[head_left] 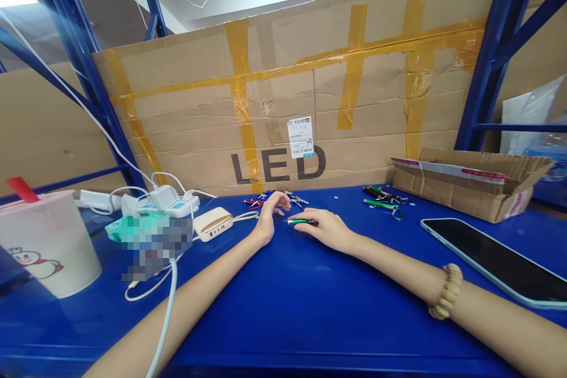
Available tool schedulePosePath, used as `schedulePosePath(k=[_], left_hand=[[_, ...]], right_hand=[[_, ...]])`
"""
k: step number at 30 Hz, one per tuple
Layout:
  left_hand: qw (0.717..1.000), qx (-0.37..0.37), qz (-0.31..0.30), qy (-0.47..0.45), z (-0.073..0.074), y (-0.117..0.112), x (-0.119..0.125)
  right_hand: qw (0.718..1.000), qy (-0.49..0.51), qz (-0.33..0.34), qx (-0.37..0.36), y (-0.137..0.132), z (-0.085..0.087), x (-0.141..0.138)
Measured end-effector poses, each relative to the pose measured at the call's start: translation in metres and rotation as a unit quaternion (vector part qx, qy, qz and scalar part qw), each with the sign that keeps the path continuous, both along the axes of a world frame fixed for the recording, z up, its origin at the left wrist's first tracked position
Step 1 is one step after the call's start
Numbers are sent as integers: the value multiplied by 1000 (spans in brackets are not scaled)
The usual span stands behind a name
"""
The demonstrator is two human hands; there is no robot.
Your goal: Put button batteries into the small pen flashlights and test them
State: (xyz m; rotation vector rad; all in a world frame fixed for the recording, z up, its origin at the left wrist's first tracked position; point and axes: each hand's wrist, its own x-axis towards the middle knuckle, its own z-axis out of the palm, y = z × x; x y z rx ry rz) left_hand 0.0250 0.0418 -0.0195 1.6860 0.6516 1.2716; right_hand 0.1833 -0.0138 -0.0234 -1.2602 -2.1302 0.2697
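My right hand [328,228] is closed round a small green metal cylinder with a silver end, like a mini flashlight [296,221]; its far part is hidden by my fingers. To its left, my left hand [269,217] stands on its edge with fingers curved and apart, nothing visible in them. Just behind the left hand lies a pile of small metal pieces with carabiner clips [254,204], red, blue and silver, partly covered by that hand. Farther right is a second group with green and black cylinders and a green carabiner [397,212].
On the blue tabletop [274,319], a phone [496,260] and an open cardboard box [460,189] occupy the right. At left are a cup [53,248], a power strip [177,207], a cream power bank [213,224] and white cables. A large cardboard sheet [199,130] stands behind.
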Motion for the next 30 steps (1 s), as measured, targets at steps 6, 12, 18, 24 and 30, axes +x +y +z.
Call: schedulePosePath(k=[6,12,18,24,30], left_hand=[[1000,-3,1,-4,0,0,0],[1000,1,-3,0,0,0,0],[1000,1,-7,-1,0,-1,0],[1000,-3,-5,0,0,-1,0],[1000,0,-2,2,0,-1,1]], right_hand=[[1000,5,3,-3,0,0,1],[1000,4,-7,-3,0,1,0],[1000,-12,-19,11,0,1,0],[999,-27,-33,24,-1,2,0],[997,-18,-63,25,-1,3,-1]])
